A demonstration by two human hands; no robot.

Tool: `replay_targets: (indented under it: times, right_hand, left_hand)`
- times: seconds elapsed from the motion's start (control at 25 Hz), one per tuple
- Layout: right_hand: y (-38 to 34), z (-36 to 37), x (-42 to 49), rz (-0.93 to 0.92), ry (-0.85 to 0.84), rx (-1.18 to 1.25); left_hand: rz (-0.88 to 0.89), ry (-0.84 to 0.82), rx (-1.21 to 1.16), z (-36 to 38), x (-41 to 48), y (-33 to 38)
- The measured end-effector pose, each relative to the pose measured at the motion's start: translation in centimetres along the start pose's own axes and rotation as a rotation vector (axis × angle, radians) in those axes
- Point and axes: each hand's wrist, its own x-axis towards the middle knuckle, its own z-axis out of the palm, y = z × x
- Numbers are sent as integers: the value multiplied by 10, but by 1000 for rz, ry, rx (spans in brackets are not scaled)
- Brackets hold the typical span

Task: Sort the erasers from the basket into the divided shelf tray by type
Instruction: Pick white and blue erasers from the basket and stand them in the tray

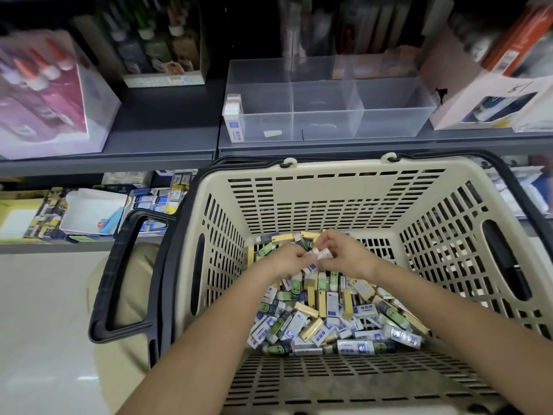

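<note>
Our left hand [288, 259] and right hand [344, 252] meet at the far end of the basket [329, 187], in the lower middle of the frame, fingers curled and pinching a white eraser [321, 254] between them, just above the loose pile of erasers [326, 313] that spreads down-frame towards us. The divided tray [389, 124] sits on the shelf [167, 136] in the upper middle of the frame, straight up-frame from both hands and well apart from them, its long axis running left to right; we judge the right hand slightly nearer, so the lift must clear the basket's far wall.
</note>
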Motion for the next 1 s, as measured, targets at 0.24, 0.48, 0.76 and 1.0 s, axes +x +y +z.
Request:
replay_targets:
  times: [0.24, 0.48, 0.76, 1.0]
  right_hand:
    - [-8, 6, 16, 48, 45, 149]
    - [-20, 20, 25, 62, 54, 64]
    - [-12, 57, 13, -49, -171, -678]
    - [-19, 54, 17, -61, 8, -908]
  left_hand:
    - [-146, 10, -711, -18, -8, -16]
    - [-132, 357, -722, -24, -3, -26]
    - [-168, 416, -898, -25, -2, -29]
    - [-169, 355, -951, -20, -4, -31]
